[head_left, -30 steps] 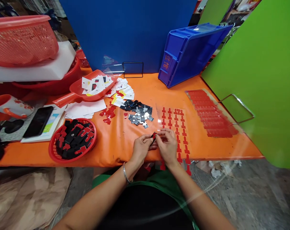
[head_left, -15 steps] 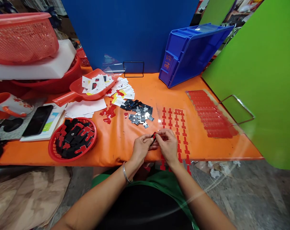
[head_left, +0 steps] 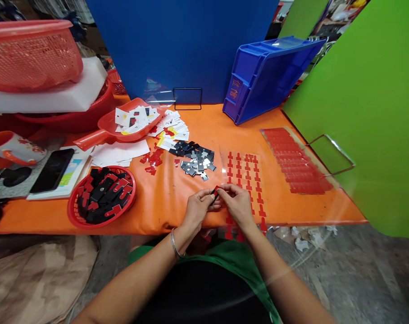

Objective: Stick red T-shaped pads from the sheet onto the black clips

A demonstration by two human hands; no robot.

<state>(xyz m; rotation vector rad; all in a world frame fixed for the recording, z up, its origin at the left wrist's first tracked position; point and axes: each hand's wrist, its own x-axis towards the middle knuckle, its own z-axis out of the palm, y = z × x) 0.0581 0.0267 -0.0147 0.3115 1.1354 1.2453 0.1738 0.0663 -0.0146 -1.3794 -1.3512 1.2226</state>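
My left hand is closed on a small black plate with a red sticker on its upper end. The thumb and fingertips of my right hand press on the red end of that same plate, next to my left fingers. Under and beside my right hand lies a clear sheet with rows of red T-shaped stickers, its near part hanging over the table edge. Just beyond my hands is a loose pile of black and silvery plates. A red basket at the left holds black plates with red stickers.
A red dustpan with white cards stands behind loose red pieces. At right lies another sheet of red stickers. A blue crate leans at the back. A phone and mug are far left.
My right fingers have shifted slightly on the plate's red end, and more of the plate shows between my hands. The whole view has moved a little; the piles look the same.
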